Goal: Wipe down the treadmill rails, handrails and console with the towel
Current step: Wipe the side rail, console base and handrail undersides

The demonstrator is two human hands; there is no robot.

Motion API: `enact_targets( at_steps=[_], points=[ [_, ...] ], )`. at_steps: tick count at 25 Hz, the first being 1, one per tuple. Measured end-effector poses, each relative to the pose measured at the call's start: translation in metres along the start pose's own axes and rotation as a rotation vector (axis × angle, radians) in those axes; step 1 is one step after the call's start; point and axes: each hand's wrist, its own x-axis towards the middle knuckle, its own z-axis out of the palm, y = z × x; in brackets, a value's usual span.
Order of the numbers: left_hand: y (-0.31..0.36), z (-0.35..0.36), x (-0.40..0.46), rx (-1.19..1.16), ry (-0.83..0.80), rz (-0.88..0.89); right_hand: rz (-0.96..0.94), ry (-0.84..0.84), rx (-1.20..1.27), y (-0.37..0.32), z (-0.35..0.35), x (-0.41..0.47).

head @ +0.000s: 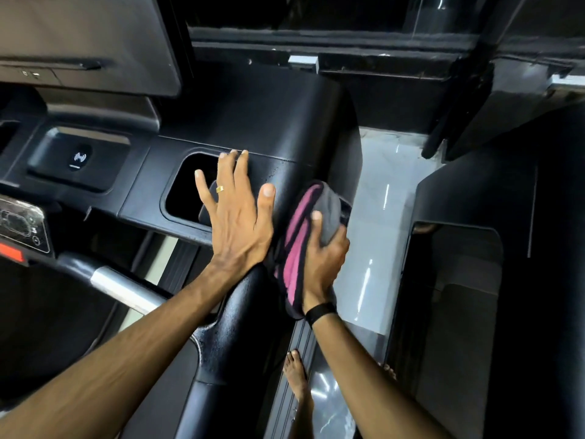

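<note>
The right hand [323, 264] has its grip closed on a bunched pink and grey towel [304, 239]: the thumb lies across the grey fold on top and the fingers curl out of sight round the far side. It presses the towel against the right flank of the black treadmill console [259, 122], where the console curves down into the textured black handrail [234, 312]. A black band [320, 312] circles that wrist.

The left hand [235, 223] lies just to the left of the towel, its grip fully spread, fingers straight and splayed, holding nothing. The palm rests flat on the console's top edge, and the thumb tip comes close beside the towel. The fingertips reach the seam above a dark cup-holder recess [186, 191], which the hand partly covers. A gold ring [220, 189] shows on one finger.

Further left of the open hand sit a tray with a wireless symbol [80, 157], a control panel with a red strip [19, 229], and a silver crossbar [126, 285] below them. Below the right forearm, a ribbed side rail [294, 359] runs along the treadmill, with a bare foot [297, 378] standing on it. To the right of the towel hand is glossy pale floor [380, 201], then the dark body of a neighbouring machine [474, 280].
</note>
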Motion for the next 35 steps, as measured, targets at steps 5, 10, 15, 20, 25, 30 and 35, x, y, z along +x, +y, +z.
enact_targets(
  at_steps=[5, 10, 15, 20, 25, 30, 35],
  points=[
    [-0.002, 0.0, 0.001, -0.007, -0.029, -0.023, -0.496, -0.004, -0.342, -0.062, 0.035, 0.025],
    [0.004, -0.002, 0.001, 0.024, -0.116, 0.059, -0.407, -0.014, -0.191, -0.094, 0.059, 0.113],
    [0.006, -0.002, 0.003, 0.077, -0.164, 0.104, 0.064, -0.086, 0.09, -0.054, 0.05, 0.153],
    [0.006, -0.001, 0.0, 0.041, -0.149, 0.098, -0.019, -0.152, 0.062, -0.025, 0.017, 0.084],
    [0.007, 0.0, -0.002, -0.038, -0.101, 0.023, -0.629, -0.079, -0.316, -0.072, 0.041, 0.058],
    [0.006, -0.002, 0.002, -0.067, -0.056, 0.009, -0.576, -0.002, -0.469, -0.13, 0.093, 0.162],
    [0.003, -0.003, 0.003, -0.142, 0.064, -0.051, -0.795, -0.137, -0.89, -0.173, 0.118, 0.153]
  ],
)
